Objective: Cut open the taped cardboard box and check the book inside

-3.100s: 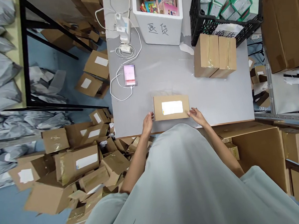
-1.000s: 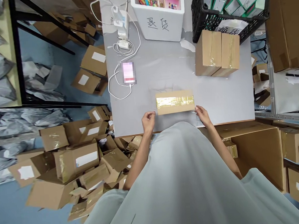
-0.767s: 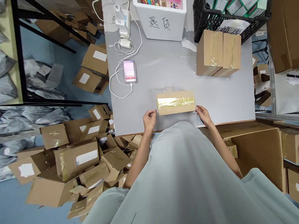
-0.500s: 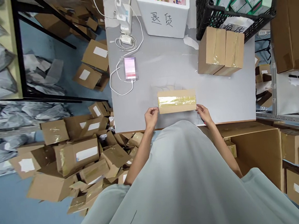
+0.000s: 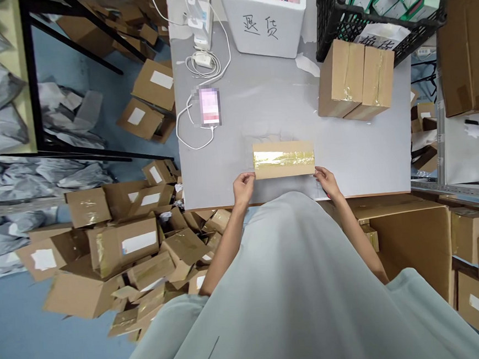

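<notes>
A small cardboard box (image 5: 284, 170) with shiny clear tape across its top lies near the front edge of the grey table (image 5: 270, 99). At its left end, my left hand (image 5: 244, 188) pinches the lower corner between thumb and fingers. My right hand (image 5: 326, 182) grips the opposite corner in the same way, fingers closed. Something small and red shows by the right palm, too little of it to name. The undersides of the box and the fingertips behind it are hidden.
Two taped boxes (image 5: 356, 82) stand at the table's right, before a black crate (image 5: 380, 24). A white foam bin (image 5: 264, 28) is at the back. A phone (image 5: 209, 105) on a cable and a power strip (image 5: 202, 27) lie left. Opened cartons (image 5: 124, 246) pile up left of the table.
Both hands keep their hold on the box ends. The whole view has shifted very slightly; otherwise nothing has visibly moved.
</notes>
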`<state>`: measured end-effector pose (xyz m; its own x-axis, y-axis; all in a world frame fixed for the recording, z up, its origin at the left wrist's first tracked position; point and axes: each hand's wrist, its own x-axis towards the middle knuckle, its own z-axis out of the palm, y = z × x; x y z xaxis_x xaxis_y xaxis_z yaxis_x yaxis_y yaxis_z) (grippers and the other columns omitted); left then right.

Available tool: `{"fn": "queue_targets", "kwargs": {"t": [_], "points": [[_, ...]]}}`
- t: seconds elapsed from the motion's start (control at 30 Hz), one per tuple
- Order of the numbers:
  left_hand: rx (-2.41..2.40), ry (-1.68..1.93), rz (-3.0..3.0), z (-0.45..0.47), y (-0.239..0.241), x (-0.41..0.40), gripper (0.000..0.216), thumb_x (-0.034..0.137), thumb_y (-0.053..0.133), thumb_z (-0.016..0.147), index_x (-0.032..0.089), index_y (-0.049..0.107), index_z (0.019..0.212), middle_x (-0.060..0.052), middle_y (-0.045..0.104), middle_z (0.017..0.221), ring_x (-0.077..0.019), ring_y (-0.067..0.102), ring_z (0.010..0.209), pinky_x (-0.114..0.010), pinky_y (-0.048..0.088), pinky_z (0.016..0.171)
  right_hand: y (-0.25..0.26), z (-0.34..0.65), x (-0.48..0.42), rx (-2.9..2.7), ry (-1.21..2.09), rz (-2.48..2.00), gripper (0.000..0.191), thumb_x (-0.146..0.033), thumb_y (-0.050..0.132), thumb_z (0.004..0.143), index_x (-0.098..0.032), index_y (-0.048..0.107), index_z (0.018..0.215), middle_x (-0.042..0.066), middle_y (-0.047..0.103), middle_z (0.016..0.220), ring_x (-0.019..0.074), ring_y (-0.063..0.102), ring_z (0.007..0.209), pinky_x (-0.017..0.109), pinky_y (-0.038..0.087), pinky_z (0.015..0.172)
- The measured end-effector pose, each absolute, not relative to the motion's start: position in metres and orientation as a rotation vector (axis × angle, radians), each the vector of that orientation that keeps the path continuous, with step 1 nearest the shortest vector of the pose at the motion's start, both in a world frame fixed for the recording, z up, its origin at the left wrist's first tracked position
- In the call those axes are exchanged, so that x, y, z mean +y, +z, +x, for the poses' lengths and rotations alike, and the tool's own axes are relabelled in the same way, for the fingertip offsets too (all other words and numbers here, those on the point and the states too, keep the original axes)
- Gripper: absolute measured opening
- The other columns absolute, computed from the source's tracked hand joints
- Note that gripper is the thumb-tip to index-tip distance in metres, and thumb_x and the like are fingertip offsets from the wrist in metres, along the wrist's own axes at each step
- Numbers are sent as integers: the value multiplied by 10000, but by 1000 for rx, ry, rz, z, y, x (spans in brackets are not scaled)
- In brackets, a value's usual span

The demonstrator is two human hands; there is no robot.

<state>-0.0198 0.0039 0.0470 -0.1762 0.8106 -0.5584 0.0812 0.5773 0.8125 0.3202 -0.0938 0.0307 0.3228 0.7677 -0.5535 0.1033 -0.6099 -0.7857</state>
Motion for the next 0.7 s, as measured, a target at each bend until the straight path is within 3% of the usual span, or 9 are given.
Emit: {"fn": "queue_targets", "kwargs": {"t": [0.13,0.33,0.47,0.7], "points": [[1637,764,742,-20,42,4,88,277,754,744,216,733,804,-47,791,857,-245,769,970,-392,619,1015,31,320,-93,-790,1328,-1936,649,-645,687,882,-208,749,1357,174,817,1352,346,787,1222,575,616,1102],[1639,762,689,-15,36,4,86,292,725,735,218,693,768,-60,792,896,-239,778,945,-417,641,1004,32,307,-88,-938,1313,-1881,579,-548,695,851,-233,790,1327,97,820,1373,284,782,1184,500,581,1167],[1623,797,686,-13,44,6,109,302,732,755,214,693,807,-76,813,965,-246,802,988,-417,649,1012,44,302,-83,-985,1260,-1888,566,-588,682,870,-191,815,1251,112,846,1285,313,794,1188,490,600,1148],[1568,897,785,-14,66,26,118,293,781,744,202,743,810,-117,863,1108,-264,824,1071,-419,641,1062,80,314,-64,-1005,1069,-1996,511,-576,737,919,-210,853,1256,126,839,1357,355,786,1303,532,594,1200]]}}
